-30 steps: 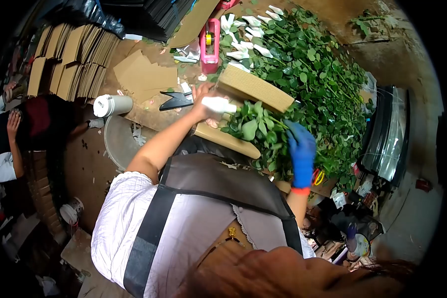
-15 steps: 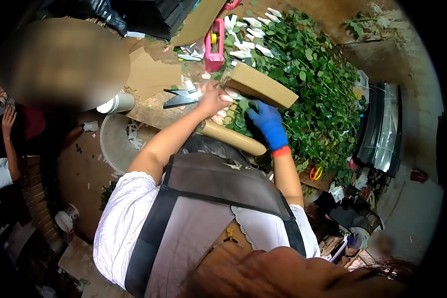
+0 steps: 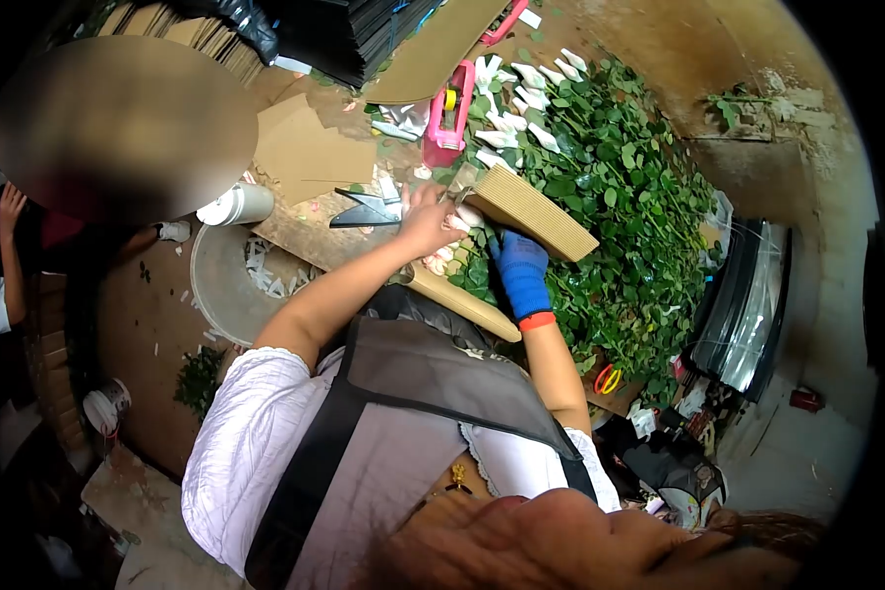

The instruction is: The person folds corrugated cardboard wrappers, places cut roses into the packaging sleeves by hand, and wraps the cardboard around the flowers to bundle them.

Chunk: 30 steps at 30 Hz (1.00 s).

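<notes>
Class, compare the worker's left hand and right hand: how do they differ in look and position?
The left hand is bare; the right hand wears a blue glove with an orange cuff. The left hand is at a pale flower head, the right hand by green leaves. Both are near the corrugated cardboard.

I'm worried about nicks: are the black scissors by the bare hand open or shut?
Open: the black scissors lie with their two arms spread apart beside the left hand.
</notes>
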### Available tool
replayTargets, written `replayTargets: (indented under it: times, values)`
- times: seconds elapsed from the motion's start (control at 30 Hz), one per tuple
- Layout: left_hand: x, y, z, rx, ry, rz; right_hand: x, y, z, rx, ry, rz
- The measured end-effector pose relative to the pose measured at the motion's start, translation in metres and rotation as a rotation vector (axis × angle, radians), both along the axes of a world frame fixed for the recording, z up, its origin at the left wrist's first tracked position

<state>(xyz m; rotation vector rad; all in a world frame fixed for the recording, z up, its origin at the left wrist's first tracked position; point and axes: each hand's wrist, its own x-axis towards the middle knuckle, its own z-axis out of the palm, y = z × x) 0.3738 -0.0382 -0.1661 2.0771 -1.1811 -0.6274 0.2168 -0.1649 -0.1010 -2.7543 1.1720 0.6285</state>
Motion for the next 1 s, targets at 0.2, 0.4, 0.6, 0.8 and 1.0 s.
replayTargets:
  times: [0.2, 0.4, 0.6, 0.8, 1.0]
  values:
    - [0.001, -0.005, 0.007, 0.065, 0.004, -0.033, 0.002, 0.001, -0.031, -0.171, -0.110, 0.087]
    - [-0.005, -0.015, 0.011, -0.106, -0.205, 0.078, -0.003, 0.001, -0.031, -0.094, -0.095, 0.164]
    - [-0.005, -0.022, -0.003, -0.144, -0.160, 0.091, -0.012, -0.012, -0.061, -0.344, -0.417, 0.445]
    - [-0.011, -0.015, 0.024, -0.181, 0.055, 0.240, -0.008, -0.020, -0.077, -0.349, -0.320, 0.375]
    - [-0.016, -0.015, 0.010, -0.176, 0.367, 0.336, 0.001, 0.005, -0.026, -0.216, -0.293, 0.322]
